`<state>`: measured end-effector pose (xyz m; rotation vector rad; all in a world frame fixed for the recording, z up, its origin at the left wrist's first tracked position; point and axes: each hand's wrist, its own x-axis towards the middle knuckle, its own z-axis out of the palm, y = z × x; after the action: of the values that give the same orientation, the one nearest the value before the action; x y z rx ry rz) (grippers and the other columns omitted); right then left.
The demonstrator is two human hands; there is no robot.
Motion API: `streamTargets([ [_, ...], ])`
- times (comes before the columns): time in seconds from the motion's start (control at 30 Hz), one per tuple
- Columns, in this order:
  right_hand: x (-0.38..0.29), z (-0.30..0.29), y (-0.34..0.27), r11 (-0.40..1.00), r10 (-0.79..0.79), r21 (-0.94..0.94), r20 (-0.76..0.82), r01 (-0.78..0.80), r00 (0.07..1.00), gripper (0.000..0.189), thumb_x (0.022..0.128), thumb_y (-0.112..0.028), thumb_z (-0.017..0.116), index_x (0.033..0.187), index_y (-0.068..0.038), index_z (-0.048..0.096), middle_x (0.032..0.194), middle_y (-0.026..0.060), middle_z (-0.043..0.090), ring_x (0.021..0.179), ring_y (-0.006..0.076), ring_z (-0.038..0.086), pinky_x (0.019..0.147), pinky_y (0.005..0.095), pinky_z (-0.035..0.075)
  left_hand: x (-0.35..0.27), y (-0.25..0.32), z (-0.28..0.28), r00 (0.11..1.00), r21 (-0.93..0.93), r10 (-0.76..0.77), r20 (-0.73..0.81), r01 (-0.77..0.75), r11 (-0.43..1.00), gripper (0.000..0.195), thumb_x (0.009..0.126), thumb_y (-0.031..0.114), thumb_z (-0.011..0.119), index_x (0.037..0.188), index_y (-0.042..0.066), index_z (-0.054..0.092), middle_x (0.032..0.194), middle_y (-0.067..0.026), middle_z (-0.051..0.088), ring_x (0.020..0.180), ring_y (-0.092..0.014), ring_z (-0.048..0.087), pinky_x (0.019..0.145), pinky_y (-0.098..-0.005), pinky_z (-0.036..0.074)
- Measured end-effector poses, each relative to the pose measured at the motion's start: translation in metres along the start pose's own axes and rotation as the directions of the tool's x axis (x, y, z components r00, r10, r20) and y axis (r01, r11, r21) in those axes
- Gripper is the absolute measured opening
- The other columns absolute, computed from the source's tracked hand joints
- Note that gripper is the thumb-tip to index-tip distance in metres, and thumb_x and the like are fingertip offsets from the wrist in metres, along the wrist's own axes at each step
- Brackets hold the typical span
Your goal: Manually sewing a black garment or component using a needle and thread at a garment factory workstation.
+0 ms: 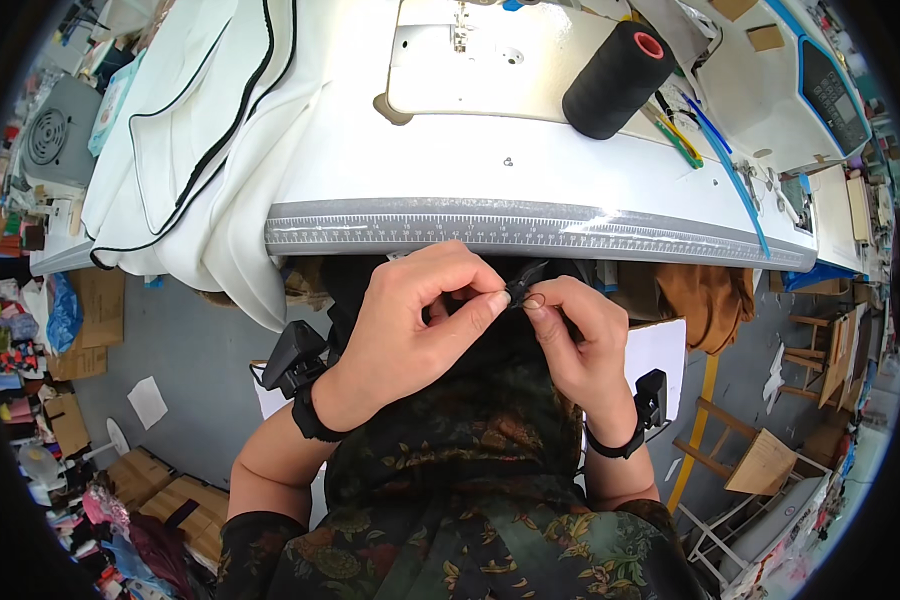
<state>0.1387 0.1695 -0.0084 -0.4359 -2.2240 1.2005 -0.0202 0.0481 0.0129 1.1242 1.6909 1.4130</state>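
My left hand (427, 322) pinches a small black bundle (520, 289), perhaps cord or fabric, between thumb and forefinger. From the other side, my right hand (581, 322) grips a thin dark loop (535, 300) at the bundle's edge with thumb and fingertip. The fingertips nearly meet in front of my body, just below the table's front edge. Whether the loop is thread or cord I cannot tell. Black material hangs behind the bundle, and the far fingers of both hands are partly hidden.
A ruler strip (465, 229) runs along the table edge. White fabric with black piping (217, 150) drapes over it at left. Beyond lie a sewing machine bed (487, 82), a black thread cone (619, 79) and a box cutter (679, 142). A wooden stool (761, 461) stands at right.
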Motion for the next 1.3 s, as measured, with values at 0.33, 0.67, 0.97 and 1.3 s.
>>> streamTargets([
  [0.33,-0.016,0.016,0.003,0.927,0.236,0.297,0.011,-0.229,0.972,0.034,0.094,0.003,0.059,0.124,-0.002,0.044,0.083,0.0055,0.065,0.066,0.0121,0.061,0.059,0.0247,0.047,0.0,-0.006,0.008,1.0,0.075,0.025,-0.018,-0.023,0.997,0.003,0.086,0.004,0.07,0.087,0.002,0.069,0.077,-0.0022,0.061,0.061,-0.007,0.052,0.048,-0.0218,0.037],
  [0.67,0.034,-0.029,-0.012,0.993,0.001,-0.118,-0.048,-0.007,0.999,0.011,0.085,0.0,0.069,0.095,-0.004,0.07,0.083,0.0036,0.058,0.062,0.0102,0.049,0.055,0.0233,0.036,0.0,-0.001,0.0,0.999,0.059,0.027,-0.034,-0.025,0.998,0.007,0.09,0.006,0.07,0.095,0.001,0.071,0.082,-0.0002,0.06,0.069,-0.007,0.05,0.056,-0.0216,0.036],
  [0.97,0.056,-0.025,-0.012,0.79,0.349,0.232,0.59,-0.567,0.728,0.018,0.095,-0.014,0.068,0.083,-0.005,0.057,0.072,-0.0068,0.051,0.066,0.0007,0.042,0.056,0.0195,0.034,-0.006,-0.011,-0.011,0.99,0.086,0.053,0.13,-0.064,0.994,0.006,0.091,0.007,0.069,0.095,0.002,0.068,0.084,-0.0006,0.057,0.073,-0.01,0.052,0.06,-0.0236,0.038],
  [1.3,0.037,-0.018,-0.013,0.541,0.426,0.705,0.241,-0.459,0.872,0.018,0.105,-0.024,0.053,0.094,-0.009,0.053,0.085,0.0018,0.06,0.06,0.0086,0.054,0.049,0.021,0.04,-0.027,0.006,0.001,0.982,-0.177,-0.043,0.181,0.075,0.981,0.006,0.091,0.004,0.068,0.093,-0.002,0.07,0.085,0.0002,0.055,0.074,-0.006,0.049,0.063,-0.0219,0.037],
])
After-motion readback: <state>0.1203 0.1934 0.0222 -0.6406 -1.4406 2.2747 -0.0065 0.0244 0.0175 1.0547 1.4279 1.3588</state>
